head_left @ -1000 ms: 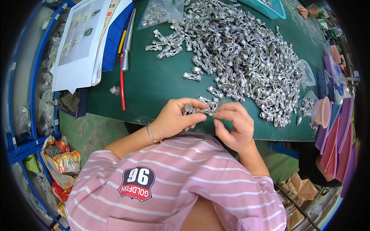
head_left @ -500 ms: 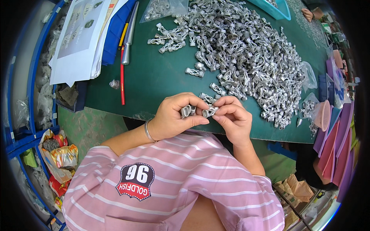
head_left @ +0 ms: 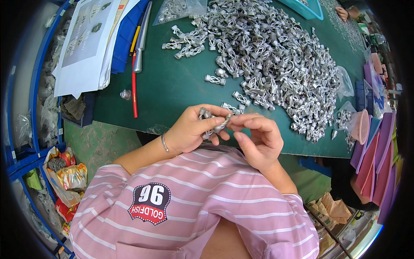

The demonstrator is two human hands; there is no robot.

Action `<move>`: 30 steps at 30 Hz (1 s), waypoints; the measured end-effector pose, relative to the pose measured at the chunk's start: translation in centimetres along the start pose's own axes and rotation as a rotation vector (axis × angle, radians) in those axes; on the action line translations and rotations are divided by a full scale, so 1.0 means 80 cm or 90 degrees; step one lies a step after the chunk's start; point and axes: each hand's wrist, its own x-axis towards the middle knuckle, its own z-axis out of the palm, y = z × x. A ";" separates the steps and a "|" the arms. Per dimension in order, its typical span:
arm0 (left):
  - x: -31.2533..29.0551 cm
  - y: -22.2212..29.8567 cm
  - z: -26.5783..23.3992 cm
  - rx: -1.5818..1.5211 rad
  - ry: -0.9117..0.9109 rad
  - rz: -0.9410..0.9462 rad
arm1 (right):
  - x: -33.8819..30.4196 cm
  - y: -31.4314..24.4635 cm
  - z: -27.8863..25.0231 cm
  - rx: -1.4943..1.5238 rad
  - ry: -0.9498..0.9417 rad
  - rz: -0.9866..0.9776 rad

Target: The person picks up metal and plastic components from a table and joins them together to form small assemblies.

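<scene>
My left hand (head_left: 189, 128) is closed around several small silver metal loop pieces, with ridged ends showing between the fingers. One of these, a metal loop piece (head_left: 222, 124), sticks out past the thumb toward my right hand. My right hand (head_left: 261, 140) has its thumb apart from its bent fingers. Its fingertips lie at or just behind that piece's upper end; whether they touch it I cannot tell. Just beyond my hands, a few like pieces (head_left: 232, 108) rest on the green table (head_left: 172, 86), beside a large pile of them (head_left: 276, 56).
A red pencil (head_left: 134, 90), a metal tapered rod (head_left: 141, 43) and papers (head_left: 82, 47) lie on the left. A clear bag (head_left: 181, 9) of metal parts and a turquoise tray (head_left: 317, 11) are at the back. Another person's hand (head_left: 342, 14) shows far right.
My right thumb has come away from the metal piece and its fingers have opened. The piece in my left hand has turned from showing its loop face-on to lying slanted.
</scene>
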 end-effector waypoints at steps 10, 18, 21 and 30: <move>0.009 -0.012 0.001 0.221 0.114 0.094 | 0.019 -0.002 -0.007 -0.386 -0.191 -0.174; 0.003 0.001 0.007 0.110 0.068 0.038 | 0.008 -0.010 -0.159 -0.017 0.499 0.105; 0.007 0.000 0.005 0.104 0.104 0.060 | -0.016 -0.010 -0.292 0.081 0.754 -0.150; 0.002 0.003 -0.003 0.021 0.130 0.061 | 0.004 -0.011 -0.142 -0.283 0.486 0.024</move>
